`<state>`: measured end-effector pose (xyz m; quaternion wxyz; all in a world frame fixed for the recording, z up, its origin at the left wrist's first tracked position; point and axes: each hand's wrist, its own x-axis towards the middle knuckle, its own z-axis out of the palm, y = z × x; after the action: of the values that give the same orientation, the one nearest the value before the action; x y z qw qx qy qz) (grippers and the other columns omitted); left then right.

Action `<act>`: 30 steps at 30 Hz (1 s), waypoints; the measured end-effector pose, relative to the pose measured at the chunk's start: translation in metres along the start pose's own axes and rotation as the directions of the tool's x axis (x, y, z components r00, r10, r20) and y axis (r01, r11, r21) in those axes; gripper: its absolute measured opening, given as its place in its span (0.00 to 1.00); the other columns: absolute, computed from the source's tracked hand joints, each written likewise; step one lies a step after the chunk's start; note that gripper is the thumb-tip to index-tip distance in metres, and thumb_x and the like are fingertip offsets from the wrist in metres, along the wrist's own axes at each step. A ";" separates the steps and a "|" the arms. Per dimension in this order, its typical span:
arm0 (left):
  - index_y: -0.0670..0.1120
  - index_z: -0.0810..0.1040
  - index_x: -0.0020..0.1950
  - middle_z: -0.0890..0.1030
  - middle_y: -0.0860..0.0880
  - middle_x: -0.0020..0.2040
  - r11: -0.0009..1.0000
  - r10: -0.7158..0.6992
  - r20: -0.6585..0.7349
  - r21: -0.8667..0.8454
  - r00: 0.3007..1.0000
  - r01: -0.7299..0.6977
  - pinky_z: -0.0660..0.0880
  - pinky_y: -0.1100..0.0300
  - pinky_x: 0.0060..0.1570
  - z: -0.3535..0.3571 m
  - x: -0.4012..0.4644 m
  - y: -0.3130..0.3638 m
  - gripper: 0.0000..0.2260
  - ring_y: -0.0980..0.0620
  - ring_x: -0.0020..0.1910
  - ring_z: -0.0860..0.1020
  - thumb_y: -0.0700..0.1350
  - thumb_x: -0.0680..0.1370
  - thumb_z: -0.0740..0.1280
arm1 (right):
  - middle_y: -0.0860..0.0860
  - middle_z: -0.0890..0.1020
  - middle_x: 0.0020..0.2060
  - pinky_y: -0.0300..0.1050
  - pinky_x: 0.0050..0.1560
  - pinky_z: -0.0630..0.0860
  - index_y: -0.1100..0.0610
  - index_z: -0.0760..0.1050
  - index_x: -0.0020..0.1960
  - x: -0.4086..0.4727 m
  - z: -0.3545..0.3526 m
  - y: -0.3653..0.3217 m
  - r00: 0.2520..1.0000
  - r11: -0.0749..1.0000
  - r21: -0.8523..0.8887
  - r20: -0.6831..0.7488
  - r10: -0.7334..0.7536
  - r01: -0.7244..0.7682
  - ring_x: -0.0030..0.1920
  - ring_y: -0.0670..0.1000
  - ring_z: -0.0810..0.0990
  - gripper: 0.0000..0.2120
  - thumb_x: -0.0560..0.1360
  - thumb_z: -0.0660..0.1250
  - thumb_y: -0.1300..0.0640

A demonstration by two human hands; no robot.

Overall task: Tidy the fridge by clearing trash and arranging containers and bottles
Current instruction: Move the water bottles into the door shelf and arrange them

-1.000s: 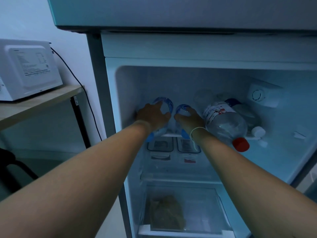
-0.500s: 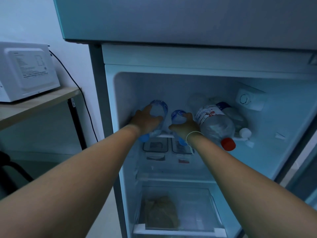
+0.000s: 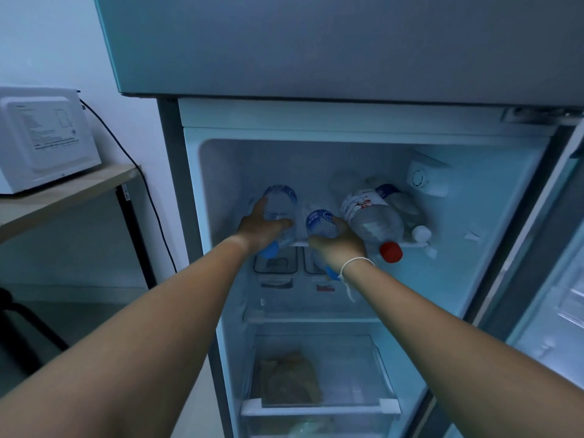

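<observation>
The fridge [image 3: 205, 184] stands open in front of me. On its top shelf [image 3: 410, 244] lie several clear plastic bottles, caps toward me. My left hand [image 3: 262, 229] is closed around a blue-capped bottle [image 3: 281, 200] at the shelf's left. My right hand [image 3: 339, 245] grips a second blue-capped bottle [image 3: 319, 221] beside it, its cap hanging past the shelf edge. A larger red-capped bottle [image 3: 373, 221] lies to the right, touching my right hand. Further bottles lie behind and right of it, one with a white cap [image 3: 422, 233].
Two lidded containers [image 3: 275, 263] sit under the top shelf. A clear crisper drawer [image 3: 319, 406] at the bottom holds a brownish bag. The fridge door [image 3: 562, 295] hangs open at right. A white microwave [image 3: 44, 137] rests on a wooden table [image 3: 69, 188] to the left, its cable trailing down.
Both hands have drawn slightly toward me with their bottles, so the blue caps now stick out past the shelf edge. My view has tilted upward a little.
</observation>
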<state>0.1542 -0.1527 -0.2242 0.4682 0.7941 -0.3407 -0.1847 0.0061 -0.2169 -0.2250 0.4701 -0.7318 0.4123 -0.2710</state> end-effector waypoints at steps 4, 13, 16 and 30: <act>0.56 0.53 0.76 0.67 0.48 0.73 1.000 -0.007 -0.008 -0.014 1.000 0.006 0.67 0.60 0.61 0.007 -0.008 0.005 0.35 0.45 0.69 0.70 0.52 0.74 0.67 | 0.49 0.77 0.59 0.40 0.45 0.72 0.46 0.64 0.72 -0.029 -0.012 0.006 1.000 0.997 0.082 -0.007 -0.007 0.007 0.51 0.53 0.78 0.30 0.71 0.67 0.54; 0.53 0.56 0.75 0.69 0.43 0.70 1.000 -0.017 0.015 0.022 1.000 0.016 0.72 0.54 0.56 0.016 -0.026 0.014 0.35 0.42 0.63 0.74 0.55 0.72 0.67 | 0.47 0.79 0.54 0.44 0.43 0.78 0.43 0.67 0.69 -0.084 -0.034 0.034 1.000 0.992 0.125 -0.029 0.008 -0.005 0.41 0.50 0.79 0.30 0.69 0.68 0.54; 0.55 0.57 0.75 0.70 0.44 0.70 1.000 -0.016 0.027 0.026 1.000 0.015 0.73 0.55 0.60 0.018 -0.034 0.017 0.36 0.43 0.63 0.74 0.57 0.69 0.68 | 0.49 0.79 0.55 0.38 0.35 0.78 0.43 0.66 0.70 -0.100 -0.040 0.043 0.999 0.985 0.162 0.001 0.053 -0.053 0.39 0.50 0.78 0.30 0.69 0.68 0.55; 0.57 0.51 0.77 0.68 0.45 0.72 1.000 -0.010 0.027 -0.028 1.000 0.010 0.73 0.54 0.63 0.067 -0.034 0.041 0.36 0.43 0.66 0.73 0.53 0.73 0.67 | 0.48 0.74 0.63 0.39 0.22 0.73 0.45 0.66 0.71 -0.102 -0.054 0.086 0.950 0.912 0.269 0.041 0.310 -0.309 0.48 0.57 0.76 0.31 0.69 0.67 0.57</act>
<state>0.0739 -0.1836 -0.2225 0.4736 0.7866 -0.3405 -0.2025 -0.1190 -0.1731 -0.2817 0.6027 -0.5852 0.4824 -0.2481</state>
